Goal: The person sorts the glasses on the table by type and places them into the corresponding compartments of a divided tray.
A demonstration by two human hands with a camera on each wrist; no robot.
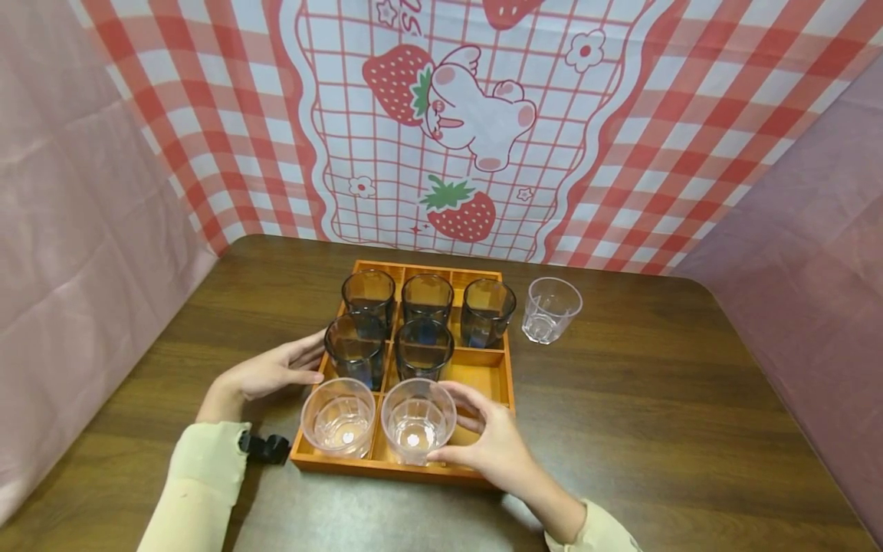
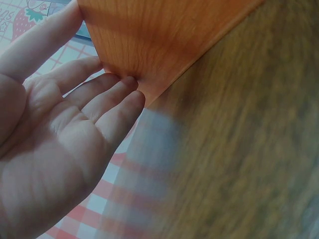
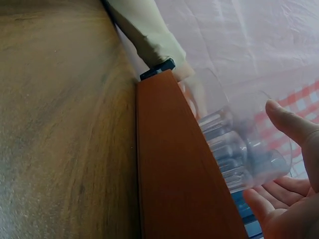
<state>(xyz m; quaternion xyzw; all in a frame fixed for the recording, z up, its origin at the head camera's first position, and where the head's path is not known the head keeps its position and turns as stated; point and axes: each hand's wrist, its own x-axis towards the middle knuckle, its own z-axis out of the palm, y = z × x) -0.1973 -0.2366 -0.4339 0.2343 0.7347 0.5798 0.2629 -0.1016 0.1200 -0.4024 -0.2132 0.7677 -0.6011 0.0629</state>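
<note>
A wooden tray (image 1: 441,471) with dividers holds several dark tinted cups (image 1: 428,299) in its back and middle compartments. Two clear cups sit in the front row: a left clear cup (image 1: 339,418) and a middle clear cup (image 1: 417,422). My right hand (image 1: 500,445) holds the middle clear cup from its right side, thumb at the front and fingers behind; the right wrist view shows this hand (image 3: 294,199) beside the clear plastic. With fingers extended, my left hand (image 1: 276,372) touches the tray's left wall (image 2: 144,45).
A third clear cup (image 1: 552,310) stands on the wooden table (image 1: 641,399), just right of the tray's back corner. A checked strawberry cloth (image 1: 448,130) hangs behind the table, with pink cloth (image 1: 76,192) at the left side.
</note>
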